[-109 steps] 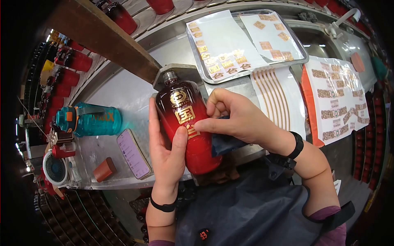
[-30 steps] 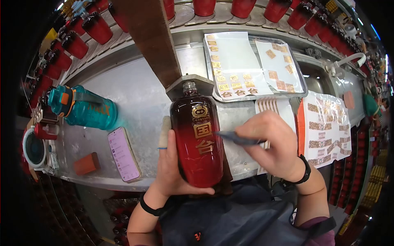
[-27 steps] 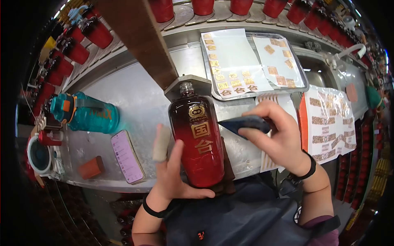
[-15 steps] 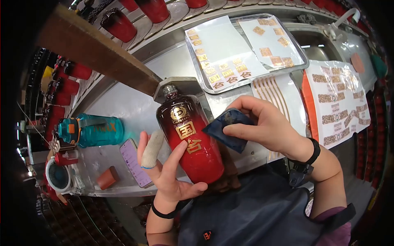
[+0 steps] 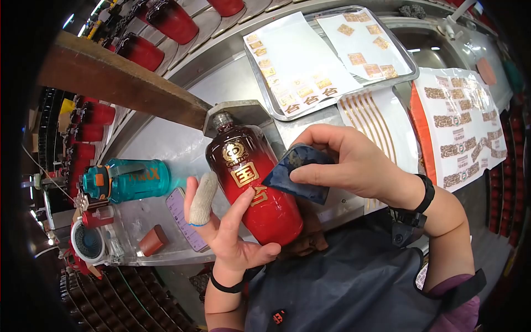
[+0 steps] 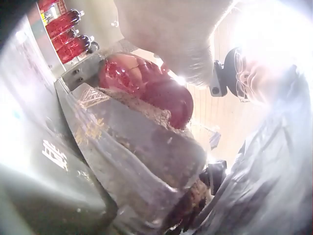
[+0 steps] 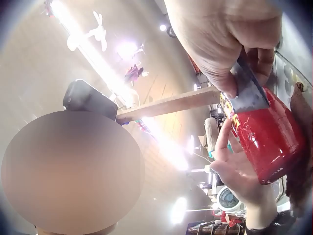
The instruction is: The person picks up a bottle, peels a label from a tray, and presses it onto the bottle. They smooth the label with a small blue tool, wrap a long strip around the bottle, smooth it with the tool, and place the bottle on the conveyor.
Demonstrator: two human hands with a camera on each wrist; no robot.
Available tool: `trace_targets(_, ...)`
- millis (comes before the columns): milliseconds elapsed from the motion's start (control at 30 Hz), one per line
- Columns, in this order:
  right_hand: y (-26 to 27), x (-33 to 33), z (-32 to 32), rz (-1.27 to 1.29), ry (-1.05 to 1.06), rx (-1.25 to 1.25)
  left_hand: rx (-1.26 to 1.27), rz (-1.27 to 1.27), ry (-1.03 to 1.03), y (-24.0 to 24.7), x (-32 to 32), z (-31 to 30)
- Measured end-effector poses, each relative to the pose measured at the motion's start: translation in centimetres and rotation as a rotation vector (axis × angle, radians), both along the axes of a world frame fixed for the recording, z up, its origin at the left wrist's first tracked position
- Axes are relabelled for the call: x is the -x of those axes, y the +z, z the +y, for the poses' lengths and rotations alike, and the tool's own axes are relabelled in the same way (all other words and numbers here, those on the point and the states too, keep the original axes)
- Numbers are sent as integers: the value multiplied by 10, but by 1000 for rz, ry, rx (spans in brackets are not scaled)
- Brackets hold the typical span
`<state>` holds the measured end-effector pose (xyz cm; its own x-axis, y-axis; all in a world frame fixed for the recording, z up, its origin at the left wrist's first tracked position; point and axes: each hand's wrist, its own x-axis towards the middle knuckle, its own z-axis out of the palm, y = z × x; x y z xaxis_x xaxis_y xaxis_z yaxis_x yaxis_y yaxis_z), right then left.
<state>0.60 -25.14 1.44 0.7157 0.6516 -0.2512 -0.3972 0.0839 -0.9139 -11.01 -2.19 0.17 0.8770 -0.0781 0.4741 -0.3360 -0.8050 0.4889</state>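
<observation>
A red bottle (image 5: 271, 216), dark at its shoulder, lies with its neck toward a metal bracket (image 5: 251, 113). Its front bears a gold emblem and two gold characters. My left hand (image 5: 229, 246) is beside and below the bottle, index fingertip at the lower gold character (image 5: 260, 195) and thumb extended at the base. A cloth finger cover (image 5: 203, 199) sits on another finger. Between thumb and fingers, my right hand (image 5: 348, 163) pinches a flat dark blue scraper (image 5: 282, 177), its pointed corner over the bottle beside the characters. The right wrist view shows the scraper (image 7: 249, 93) against the red glass.
A wooden beam (image 5: 127, 88) runs to the bracket. Behind is a metal tray (image 5: 263, 88) with gold decals on paper. Sheets with gold strips (image 5: 368, 122) and patterned decals (image 5: 459, 127) lie right. A teal water bottle (image 5: 138, 180), phone (image 5: 185, 218) and reddish block (image 5: 153, 240) stand left.
Earlier my right fingers pinched at the lower character while my left hand held the bottle's side. Since then the scraper has come over the glass, and my left index fingertip has moved to the lower character.
</observation>
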Motion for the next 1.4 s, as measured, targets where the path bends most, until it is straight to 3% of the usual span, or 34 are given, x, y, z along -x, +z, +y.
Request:
trace_targets(200,2,1,-2,6,-44,75,-6,-7,27,1,1,-2)
trace_targets(267,0,4,0,-146,-71,98,-1,-13,30,0,0,-2)
trace_targets(500,10,10,3,-266,-67,149,-134,17,-9,10,-5,-7)
trace_targets(667,7,6,3,-58,-59,44,-164,8,-19,9,-4,-6)
trace_targets(967,-3,4,3,63,-22,24,-41,-62,38,8,-5,-8)
trace_targets(1400,-17,4,7,294,25,-130,-171,-2,-14,13,-8,-8)
